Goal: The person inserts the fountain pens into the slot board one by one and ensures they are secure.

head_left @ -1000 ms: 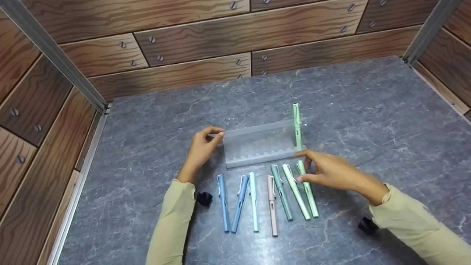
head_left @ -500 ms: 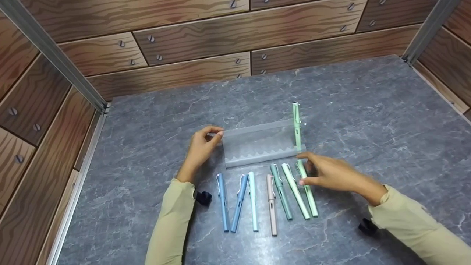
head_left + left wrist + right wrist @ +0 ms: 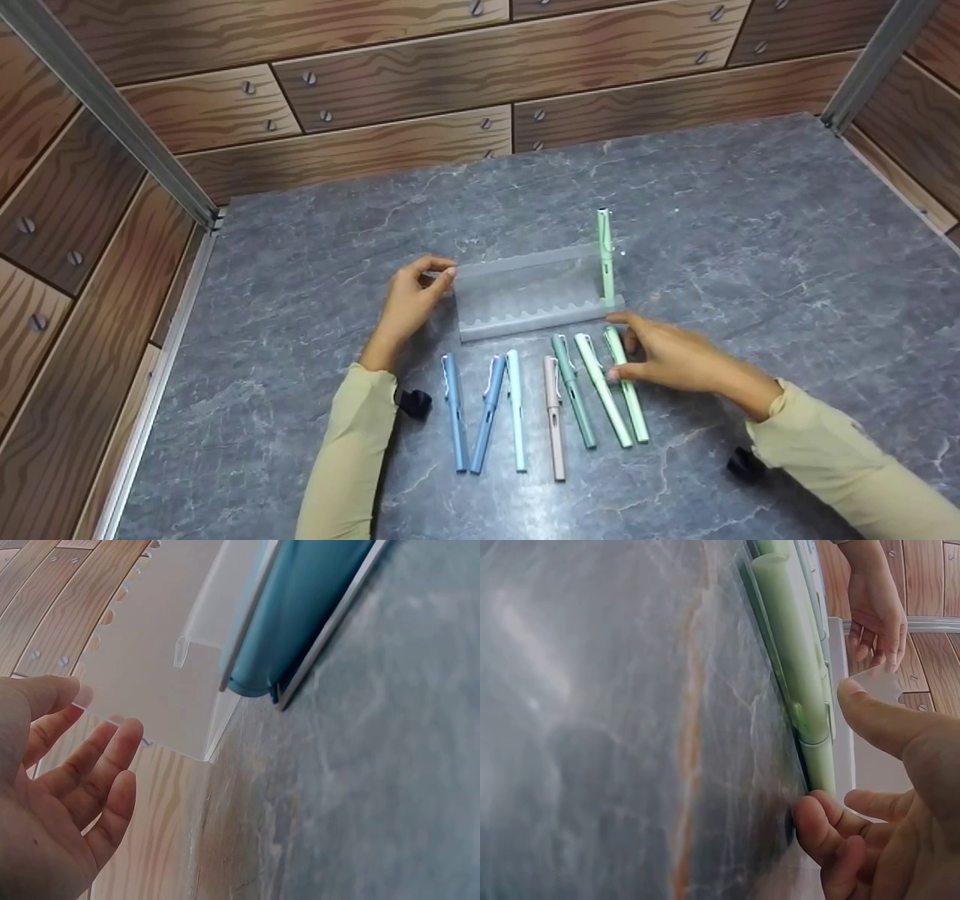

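Observation:
A clear plastic pen rack [image 3: 540, 321] with notched edges stands mid-table. My left hand [image 3: 409, 300] pinches its upper left corner between thumb and index finger; the other fingers hang loose in the left wrist view. One light green pen [image 3: 606, 259] leans upright in the rack's rightmost slot. In front lies a row of capped pens, the rightmost a light green pen [image 3: 631, 405]. Around that pen's cap end my right hand [image 3: 675, 351] hovers, fingers bent and thumb spread. The right wrist view has the thumb [image 3: 874, 716] apart from the green pen [image 3: 795, 645].
Other pens in the row are a pale green pen [image 3: 604, 390], a dark green pen [image 3: 574, 394], a brownish pen [image 3: 555, 420], a light aqua pen [image 3: 517, 412] and two blue pens [image 3: 455, 416]. Wood-patterned walls [image 3: 397, 82] enclose the grey marbled table [image 3: 337, 225].
My right hand has drawn slightly down from the rack's front right corner, its thumb now over the rightmost pen. The left hand, rack and pens stay put.

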Demonstrator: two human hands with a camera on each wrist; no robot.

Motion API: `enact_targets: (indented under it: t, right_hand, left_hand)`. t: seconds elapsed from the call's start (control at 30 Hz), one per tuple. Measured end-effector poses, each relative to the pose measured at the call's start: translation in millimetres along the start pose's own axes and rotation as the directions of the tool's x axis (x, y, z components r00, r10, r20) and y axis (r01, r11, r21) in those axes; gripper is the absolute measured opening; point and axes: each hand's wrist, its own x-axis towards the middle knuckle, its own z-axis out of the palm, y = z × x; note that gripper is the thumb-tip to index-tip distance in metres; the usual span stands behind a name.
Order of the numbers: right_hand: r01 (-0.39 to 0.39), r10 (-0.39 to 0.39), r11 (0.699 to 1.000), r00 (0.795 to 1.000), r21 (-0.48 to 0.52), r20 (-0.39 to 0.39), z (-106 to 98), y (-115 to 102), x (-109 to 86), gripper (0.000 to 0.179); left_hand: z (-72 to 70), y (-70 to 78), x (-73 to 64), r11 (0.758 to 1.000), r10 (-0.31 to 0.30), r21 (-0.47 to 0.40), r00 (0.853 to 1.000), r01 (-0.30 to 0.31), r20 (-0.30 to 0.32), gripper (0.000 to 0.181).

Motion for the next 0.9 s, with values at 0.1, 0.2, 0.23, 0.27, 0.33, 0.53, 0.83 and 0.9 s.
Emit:
enact_targets:
  t: [0.1, 0.2, 0.23, 0.27, 0.33, 0.53, 0.83, 0.9]
  right_hand:
    - [-0.004, 0.004, 1.000, 1.000, 0.007, 0.005, 1.2, 0.3, 0.4, 0.085]
    - [-0.006, 0.005, 1.000, 1.000, 0.010, 0.008, 1.8, 0.3, 0.6, 0.085]
    - [-0.005, 0.005, 1.000, 1.000, 0.010, 0.009, 2.0, 0.3, 0.8, 0.084]
    - [-0.005, 0.005, 1.000, 1.000, 0.010, 0.010, 2.1, 0.2, 0.9, 0.084]
    - [-0.007, 0.007, 1.000, 1.000, 0.010, 0.016, 2.2, 0.2, 1.3, 0.084]
    - [-0.015, 0.015, 1.000, 0.999, -0.003, 0.035, 1.7, 0.0, 3.6, 0.087]
    - [-0.041, 0.042, 0.999, 0.998, -0.020, 0.044, 2.8, 0.3, 4.9, 0.088]
    - [-0.043, 0.044, 0.999, 0.998, -0.014, 0.042, 3.0, 0.4, 5.2, 0.088]
  left_hand:
    - [-0.4, 0.6, -0.2, 1.000, -0.005, -0.006, 1.000, 0.005, 0.002, 0.020]
    - [-0.9, 1.1, -0.2, 1.000, -0.007, -0.005, 1.000, 0.007, 0.004, 0.018]
    - [-1.0, 1.1, 0.0, 1.000, -0.007, -0.004, 1.000, 0.007, 0.004, 0.018]
    - [-1.0, 1.0, 0.1, 1.000, -0.006, -0.002, 1.000, 0.006, 0.004, 0.017]
    - [-0.8, 0.1, 0.5, 1.000, -0.001, 0.001, 1.000, 0.001, 0.000, 0.017]
    - [-0.4, 0.4, 0.7, 1.000, 0.001, 0.003, 1.000, -0.001, -0.003, 0.016]
    - [0.6, 0.3, 0.5, 1.000, -0.006, -0.009, 1.000, 0.006, -0.014, 0.019]
    - [0.6, -0.2, 0.5, 1.000, -0.012, -0.005, 1.000, 0.012, -0.014, 0.020]
